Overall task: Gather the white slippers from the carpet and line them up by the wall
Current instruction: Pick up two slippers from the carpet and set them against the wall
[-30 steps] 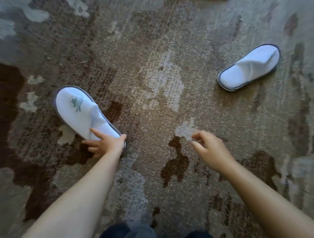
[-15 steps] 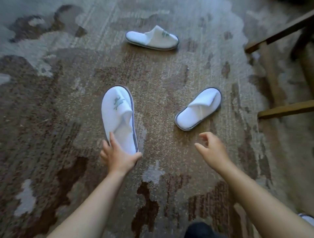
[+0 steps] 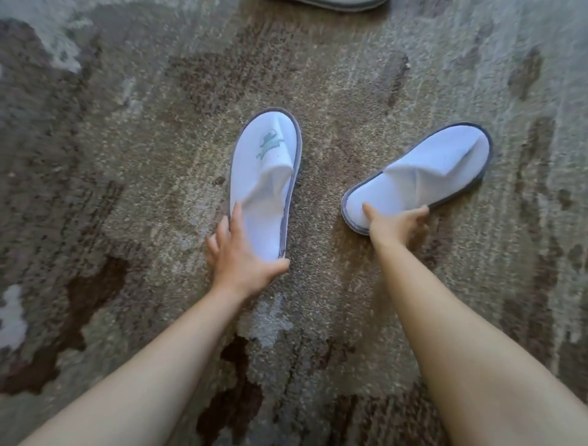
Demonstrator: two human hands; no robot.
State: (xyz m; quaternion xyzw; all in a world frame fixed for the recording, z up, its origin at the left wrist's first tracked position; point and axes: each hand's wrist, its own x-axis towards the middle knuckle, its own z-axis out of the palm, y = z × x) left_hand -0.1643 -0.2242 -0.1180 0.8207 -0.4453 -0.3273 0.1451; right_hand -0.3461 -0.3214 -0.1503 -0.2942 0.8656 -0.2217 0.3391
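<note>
Two white slippers with grey edging lie on the patterned carpet (image 3: 127, 159). The left slipper (image 3: 267, 168), marked with a green logo, points away from me; my left hand (image 3: 241, 254) grips its heel, thumb under the right edge. The right slipper (image 3: 426, 178) lies angled up to the right; my right hand (image 3: 394, 223) holds its heel end, thumb on the insole and fingers around the rim. The sole edge of a third slipper (image 3: 337, 3) shows at the top of the frame.
Brown, grey and beige blotched carpet fills the whole view. No wall or furniture shows in this frame. My two bare forearms reach in from the bottom corners.
My right hand has moved forward and taken hold of the right slipper's heel. My left hand kept its grip on the logo slipper, and the view has closed in on both.
</note>
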